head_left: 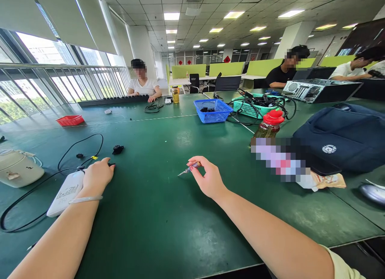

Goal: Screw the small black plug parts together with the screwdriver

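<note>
My right hand (207, 178) pinches a small screwdriver (189, 169) with a clear handle, its metal tip pointing left just above the green table (168, 215). My left hand (98, 175) rests fingers-down on the table beside a white power strip (66, 193), its fingertips at a small black part (112, 164). A thin bracelet circles that wrist. A black cable (64, 156) loops from the strip. Another small black piece (118, 149) lies a little beyond my left hand.
A blue basket (213, 110) and a teal basket (251, 107) with cables stand mid-table. A red-capped bottle (268, 126) and a navy bag (343, 136) sit right. A red tray (70, 120) and a white kettle (18, 167) are left. Three people sit at the far side.
</note>
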`<action>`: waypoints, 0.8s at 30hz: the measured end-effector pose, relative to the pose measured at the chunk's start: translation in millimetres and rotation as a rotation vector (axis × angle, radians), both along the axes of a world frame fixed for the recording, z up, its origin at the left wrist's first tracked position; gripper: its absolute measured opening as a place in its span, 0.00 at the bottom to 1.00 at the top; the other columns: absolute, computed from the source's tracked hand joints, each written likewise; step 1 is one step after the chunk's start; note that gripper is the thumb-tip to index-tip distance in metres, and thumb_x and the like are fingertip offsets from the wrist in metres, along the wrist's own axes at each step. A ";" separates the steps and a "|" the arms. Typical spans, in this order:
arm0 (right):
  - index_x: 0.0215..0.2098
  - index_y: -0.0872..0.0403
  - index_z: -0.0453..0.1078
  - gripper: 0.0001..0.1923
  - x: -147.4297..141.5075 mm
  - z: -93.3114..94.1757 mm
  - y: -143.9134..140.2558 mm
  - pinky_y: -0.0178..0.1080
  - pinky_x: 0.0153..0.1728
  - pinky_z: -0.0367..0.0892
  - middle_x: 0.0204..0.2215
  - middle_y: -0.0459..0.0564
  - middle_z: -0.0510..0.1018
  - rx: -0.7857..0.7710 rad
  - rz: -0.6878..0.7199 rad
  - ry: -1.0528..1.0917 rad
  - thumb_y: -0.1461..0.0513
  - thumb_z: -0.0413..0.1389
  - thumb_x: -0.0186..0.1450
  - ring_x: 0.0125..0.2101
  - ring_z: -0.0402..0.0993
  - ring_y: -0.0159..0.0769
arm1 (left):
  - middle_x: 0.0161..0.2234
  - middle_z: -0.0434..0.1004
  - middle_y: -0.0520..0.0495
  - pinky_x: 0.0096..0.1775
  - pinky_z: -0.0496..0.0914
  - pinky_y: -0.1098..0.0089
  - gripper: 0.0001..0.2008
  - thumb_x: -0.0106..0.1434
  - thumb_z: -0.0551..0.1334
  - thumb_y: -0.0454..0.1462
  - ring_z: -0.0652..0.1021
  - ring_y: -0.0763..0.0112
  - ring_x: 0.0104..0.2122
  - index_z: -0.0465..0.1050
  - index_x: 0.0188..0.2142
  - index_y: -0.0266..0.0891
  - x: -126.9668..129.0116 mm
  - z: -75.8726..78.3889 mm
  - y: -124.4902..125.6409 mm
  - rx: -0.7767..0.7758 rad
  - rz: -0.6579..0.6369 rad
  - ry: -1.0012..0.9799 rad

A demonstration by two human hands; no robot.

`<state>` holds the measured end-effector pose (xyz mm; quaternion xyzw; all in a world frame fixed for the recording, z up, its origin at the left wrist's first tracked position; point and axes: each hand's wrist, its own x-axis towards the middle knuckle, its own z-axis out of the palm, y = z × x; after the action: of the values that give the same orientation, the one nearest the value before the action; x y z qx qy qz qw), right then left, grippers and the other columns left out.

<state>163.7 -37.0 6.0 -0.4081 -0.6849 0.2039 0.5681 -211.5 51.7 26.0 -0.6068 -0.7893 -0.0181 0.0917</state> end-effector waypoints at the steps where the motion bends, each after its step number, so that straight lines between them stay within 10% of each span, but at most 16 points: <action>1: 0.43 0.50 0.69 0.09 0.3 0.6 -0.1 0.41 0.41 0.75 0.36 0.48 0.81 0.009 -0.004 0.001 0.64 0.52 0.66 0.36 0.78 0.35 | 0.47 0.76 0.27 0.46 0.70 0.53 0.26 0.67 0.50 0.41 0.76 0.42 0.47 0.64 0.60 0.29 1.8 2.7 -2.3 0.015 -0.016 0.012; 6: 0.46 0.50 0.66 0.10 3.6 5.0 -1.5 0.39 0.37 0.74 0.33 0.47 0.79 0.073 -0.044 0.023 0.64 0.51 0.67 0.31 0.76 0.34 | 0.49 0.77 0.40 0.51 0.69 0.56 0.24 0.67 0.54 0.41 0.76 0.51 0.48 0.66 0.60 0.37 45.8 18.6 -25.3 0.171 -0.307 -0.150; 13: 0.50 0.49 0.63 0.11 9.1 7.6 -3.5 0.38 0.33 0.73 0.33 0.46 0.75 0.182 -0.142 0.103 0.63 0.51 0.69 0.30 0.73 0.33 | 0.47 0.79 0.50 0.51 0.71 0.62 0.27 0.61 0.63 0.36 0.78 0.63 0.45 0.65 0.60 0.50 169.9 23.2 -66.4 -0.048 -0.863 -0.502; 24: 0.49 0.49 0.60 0.09 16.3 4.4 -3.1 0.41 0.36 0.74 0.36 0.49 0.76 0.195 -0.126 0.083 0.61 0.48 0.71 0.32 0.75 0.34 | 0.47 0.77 0.47 0.51 0.70 0.60 0.30 0.60 0.65 0.34 0.77 0.62 0.45 0.62 0.61 0.45 211.9 -22.8 -49.3 0.013 -0.934 -0.615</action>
<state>180.0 -40.2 10.4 -0.3842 -0.6505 0.1169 0.6447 0.4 2.5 3.3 -0.8584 -0.4268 -0.2377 -0.1568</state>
